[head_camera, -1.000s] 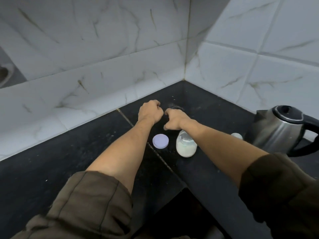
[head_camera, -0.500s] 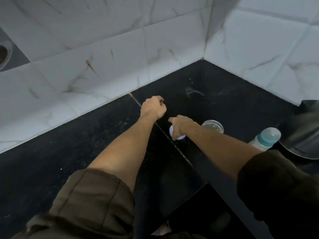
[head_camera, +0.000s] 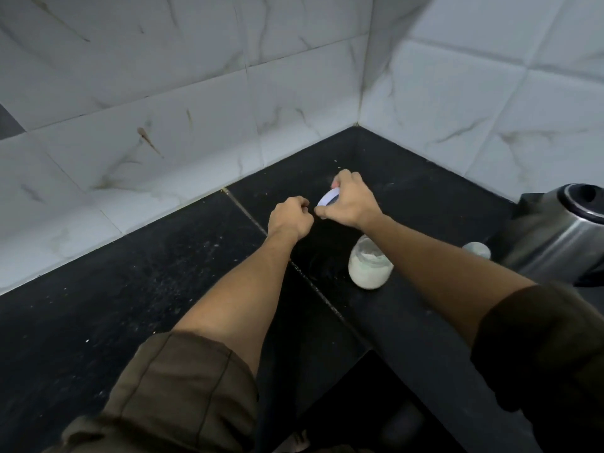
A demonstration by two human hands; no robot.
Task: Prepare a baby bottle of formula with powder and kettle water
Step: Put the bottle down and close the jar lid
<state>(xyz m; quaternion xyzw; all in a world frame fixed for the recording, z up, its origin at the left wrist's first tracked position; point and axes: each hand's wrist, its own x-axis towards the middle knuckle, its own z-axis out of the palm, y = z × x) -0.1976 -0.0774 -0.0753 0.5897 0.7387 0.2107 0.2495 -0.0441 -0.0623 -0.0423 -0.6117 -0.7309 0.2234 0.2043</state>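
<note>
My right hand (head_camera: 351, 202) grips a round pale lilac lid (head_camera: 327, 197), tilted and lifted off the black counter (head_camera: 130, 289). My left hand (head_camera: 289, 217) is curled into a fist just left of it and holds nothing that I can see. An open glass jar of white powder (head_camera: 369, 268) stands on the counter under my right forearm. The pale teal top of the baby bottle (head_camera: 477, 249) shows behind that forearm, next to the steel kettle (head_camera: 555, 237) at the right edge.
White marble-look tiled walls (head_camera: 196, 109) meet in a corner behind the hands. The counter drops off at a front edge (head_camera: 353, 322) near my arms. White powder specks lie scattered on the dark surface.
The lid lay on the counter a second ago; my right hand came down on it and has now lifted it, tilted. The camera view shifted too.
</note>
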